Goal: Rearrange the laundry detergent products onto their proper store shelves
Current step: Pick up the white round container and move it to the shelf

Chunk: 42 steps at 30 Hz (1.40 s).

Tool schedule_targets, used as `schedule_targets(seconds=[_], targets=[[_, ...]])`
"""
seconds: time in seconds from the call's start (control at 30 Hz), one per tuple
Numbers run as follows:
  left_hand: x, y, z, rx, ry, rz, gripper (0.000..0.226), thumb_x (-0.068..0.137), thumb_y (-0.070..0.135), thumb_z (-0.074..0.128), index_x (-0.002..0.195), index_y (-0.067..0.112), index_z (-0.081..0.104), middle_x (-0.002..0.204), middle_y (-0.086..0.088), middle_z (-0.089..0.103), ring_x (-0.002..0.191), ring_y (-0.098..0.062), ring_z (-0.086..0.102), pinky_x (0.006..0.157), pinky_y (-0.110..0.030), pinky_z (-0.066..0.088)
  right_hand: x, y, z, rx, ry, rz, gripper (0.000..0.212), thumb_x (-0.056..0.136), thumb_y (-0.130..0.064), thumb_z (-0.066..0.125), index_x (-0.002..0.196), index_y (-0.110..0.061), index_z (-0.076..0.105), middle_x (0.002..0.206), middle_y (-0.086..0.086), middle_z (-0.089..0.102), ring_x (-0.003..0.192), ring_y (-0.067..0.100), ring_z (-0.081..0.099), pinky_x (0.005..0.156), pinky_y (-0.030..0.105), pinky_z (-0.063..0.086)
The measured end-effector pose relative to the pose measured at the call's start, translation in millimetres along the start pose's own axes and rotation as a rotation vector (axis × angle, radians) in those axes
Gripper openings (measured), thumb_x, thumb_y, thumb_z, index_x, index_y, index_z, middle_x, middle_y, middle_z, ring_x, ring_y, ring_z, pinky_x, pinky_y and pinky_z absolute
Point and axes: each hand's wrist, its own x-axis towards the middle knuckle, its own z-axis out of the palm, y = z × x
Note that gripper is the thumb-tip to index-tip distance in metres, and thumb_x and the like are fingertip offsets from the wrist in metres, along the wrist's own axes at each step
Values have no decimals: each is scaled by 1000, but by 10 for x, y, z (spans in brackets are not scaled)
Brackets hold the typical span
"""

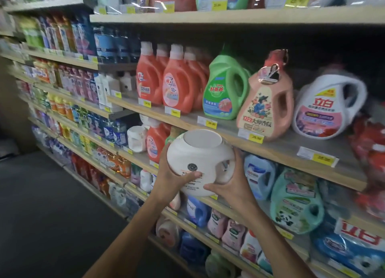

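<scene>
I hold a white detergent jug (200, 154) upside down in front of the shelves, its flat base facing up and its label toward me. My left hand (173, 174) grips its left side with the thumb across the label. My right hand (231, 186) cups its lower right side by the handle opening. Behind it runs a wooden shelf (229, 131) bearing orange bottles (179, 83), a green jug (226, 90), a pink jug (268, 102) and a white jug (327, 106). Another white jug (136, 139) stands on the shelf below, to the left.
Several more shelves of bottles and pouches stretch left and down, with yellow price tags (256, 137) along their edges. Blue and teal jugs (295, 200) crowd the lower right. The dark aisle floor (52, 204) lies at lower left.
</scene>
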Motion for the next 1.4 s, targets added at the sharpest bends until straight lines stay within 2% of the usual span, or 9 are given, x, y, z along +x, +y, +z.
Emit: schedule_targets(seconds=[0.13,0.27,0.37,0.57,0.73,0.93,1.03,1.17,1.4], targets=[[441,-190,-469,-9,-2,11,99,59,29,97,139,48,41,140,2,56,128,-13,58,99,-32,56,410,71,513,12,-8,-1,139,53,-34,101,157,-55,12,155,-42,26,147,-13,27,118,20,35],[863,-383,-1072,-25,-10,-1,96,56,34,96,131,59,42,137,16,55,126,-4,58,97,-28,57,765,0,1176,4,25,21,128,51,-38,97,136,-83,13,138,-63,26,132,-34,26,91,-8,37],[1174,-491,-1576,-15,-63,-22,94,57,30,95,125,67,42,122,36,58,118,8,59,87,-14,55,990,-61,1692,9,68,41,136,51,-31,101,152,-67,15,153,-46,29,137,-28,28,92,-3,42],[1737,-719,-2473,-74,-146,-70,106,65,6,91,149,28,30,140,3,53,126,-9,59,99,-37,58,1413,-218,2659,-5,123,46,136,52,-27,101,160,-47,19,162,-22,33,150,2,34,112,45,52],[2183,-1024,-3049,-52,-173,-81,109,66,6,94,151,26,29,143,1,51,131,-16,54,103,-43,55,1784,-128,3306,-36,142,78,141,50,-24,100,161,-47,16,164,-13,31,146,3,41,90,36,65],[2700,-1414,-3641,-19,-199,-80,112,56,31,93,149,27,31,141,-1,51,130,-18,55,103,-42,56,2247,82,4049,17,166,68,134,55,-19,101,150,-67,20,164,-11,33,149,11,41,94,35,62],[2947,-1614,-3864,-24,-198,-98,113,55,31,93,150,31,31,140,3,53,130,-17,56,101,-41,57,2473,264,4356,33,180,87,138,53,-21,103,159,-53,20,166,-11,29,138,-2,51,88,30,63],[3234,-1917,-4133,-2,-204,-124,104,59,21,92,145,36,36,132,16,58,126,-11,59,92,-29,59,2704,486,4782,29,185,155,141,48,-41,101,159,-55,17,161,-18,36,146,18,46,105,54,55],[3682,-2433,-4471,-3,-251,-173,107,60,27,94,147,38,33,138,8,53,126,-18,60,88,-40,62,3023,761,5299,34,219,279,140,45,-45,102,156,-59,18,155,-38,33,146,-1,40,112,53,51]])
